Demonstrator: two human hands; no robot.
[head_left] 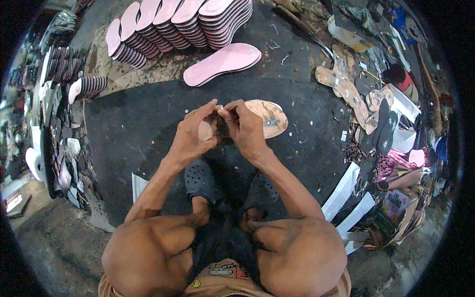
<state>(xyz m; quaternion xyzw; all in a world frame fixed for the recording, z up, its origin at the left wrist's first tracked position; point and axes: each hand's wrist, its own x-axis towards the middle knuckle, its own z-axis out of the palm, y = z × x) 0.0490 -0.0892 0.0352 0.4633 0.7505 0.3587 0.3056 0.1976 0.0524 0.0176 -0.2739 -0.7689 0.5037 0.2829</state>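
Note:
My left hand (194, 132) and my right hand (246, 129) are close together over the black mat. Their thumbs and fingers pinch near a tiny whitish bit, too small to name. Below them a worn tan sole-shaped piece (271, 119) shows past my right hand, with a pale rim along its far edge. A rounded tan end (206, 129) shows beside my left fingers; whether it belongs to the same piece is hidden by my hands. Beyond lies a single pink insole (222, 64) with a small mark at its right end.
Stacked pink insoles (178, 22) stand at the far side. A smaller stack of insoles (88, 88) sits at the left. Tan sole templates (349, 91), dark soles (383, 126), white strips (341, 193) and scraps crowd the right. My dark clogs (199, 179) rest on the black mat (133, 128).

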